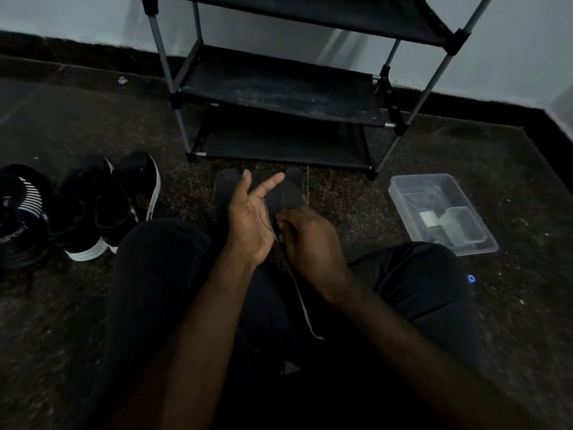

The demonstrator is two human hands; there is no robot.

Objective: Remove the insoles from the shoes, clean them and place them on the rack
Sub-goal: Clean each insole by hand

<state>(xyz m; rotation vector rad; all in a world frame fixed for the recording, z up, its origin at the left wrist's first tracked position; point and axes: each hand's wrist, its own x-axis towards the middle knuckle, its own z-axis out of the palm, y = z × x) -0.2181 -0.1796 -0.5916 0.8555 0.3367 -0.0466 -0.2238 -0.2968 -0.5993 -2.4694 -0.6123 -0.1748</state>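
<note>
The right grip (310,240) was clenched on the insole (298,291), pinching it near its upper part; the left grip (251,218) was released, palm and straight fingers laid flat against the insole's side. The insole stood on edge over the person's lap, its lower end hanging free between the thighs.

Risks, as I judged them: only 1 pinch carried the insole, so a hard wipe by the flat palm could have twisted it out and dropped it onto the dusty floor (356,206), soiling it again; the thin, limp lower end could have folded or creased; in such dim light, dirt on dark fabric could easily have been missed.

Dark rounded shapes (224,193), probably further insoles, lay on the floor between the hands and the rack (279,94); I could not count them surely. They sat in the path to the rack's front edge, so a reach forward could have scuffed them. 1 pair of shoes (124,206) stood by the left knee, another shoe (21,212) further left; a clear plastic tub (403,200) sat near the rack's right front foot.
</note>
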